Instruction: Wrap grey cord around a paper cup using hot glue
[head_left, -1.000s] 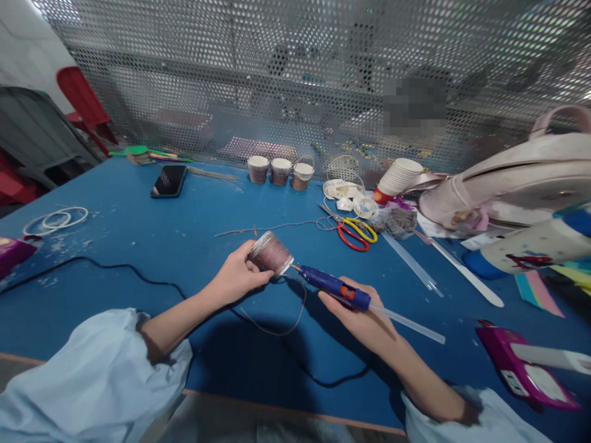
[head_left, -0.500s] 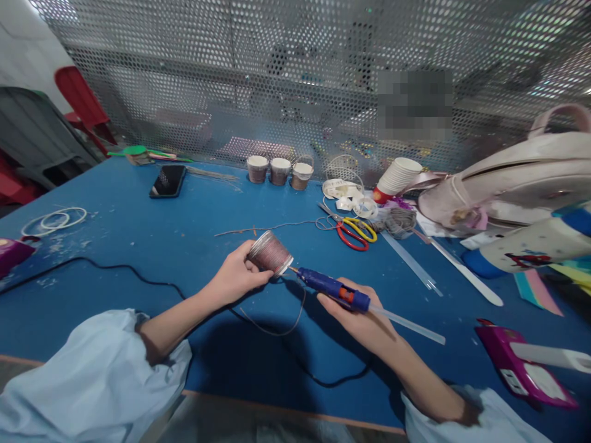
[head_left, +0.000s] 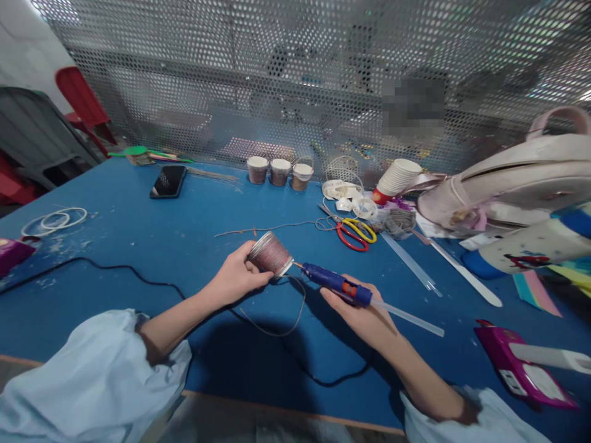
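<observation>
Near centre, my left hand [head_left: 237, 277] grips a string-wrapped cup [head_left: 271, 254]; my right hand [head_left: 367, 317] holds a glue gun [head_left: 325, 280] — shifted slightly right, so its nozzle [head_left: 297, 264] seems now to work the cup's outer edge.

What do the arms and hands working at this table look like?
They're a person's: the left hand and right hand are bare, with no gloves or watch showing. The left sleeve and right sleeve are light blue, loose and wrinkled, leaving the forearms uncovered. No markings show on either sleeve.
</observation>
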Tool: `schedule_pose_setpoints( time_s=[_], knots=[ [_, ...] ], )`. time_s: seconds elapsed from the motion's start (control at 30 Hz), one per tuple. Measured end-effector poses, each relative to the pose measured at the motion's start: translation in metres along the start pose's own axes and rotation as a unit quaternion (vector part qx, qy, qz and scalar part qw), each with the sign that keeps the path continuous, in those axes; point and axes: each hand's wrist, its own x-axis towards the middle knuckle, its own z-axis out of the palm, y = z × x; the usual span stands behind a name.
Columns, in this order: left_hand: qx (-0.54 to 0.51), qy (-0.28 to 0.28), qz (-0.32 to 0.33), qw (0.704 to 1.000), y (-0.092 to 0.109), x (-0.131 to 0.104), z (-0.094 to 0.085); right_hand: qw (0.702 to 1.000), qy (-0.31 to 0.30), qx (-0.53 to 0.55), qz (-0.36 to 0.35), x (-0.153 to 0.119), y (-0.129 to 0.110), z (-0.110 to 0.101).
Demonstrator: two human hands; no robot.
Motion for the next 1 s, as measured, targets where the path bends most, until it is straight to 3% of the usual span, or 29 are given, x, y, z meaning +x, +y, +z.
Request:
schedule_pose_setpoints(
  time_s=[0.27, 0.73, 1.0],
  knots=[
    [-0.015, -0.004, -0.009, 1.0, 0.0023, -0.0013, 0.0001, 0.999, -0.033, -0.019, -0.036, -0.0044, -0.0049, 0.0025],
    [-0.028, -0.008, -0.02, 0.999, 0.002, 0.0005, -0.0008, 0.999, -0.017, 0.031, 0.04, -0.0008, -0.0006, 0.0013],
    [-0.024, -0.009, -0.013, 1.0, 0.0033, -0.001, -0.0011, 1.0, -0.018, 0.018, 0.017, -0.0012, -0.0017, 0.0023]
  ],
)
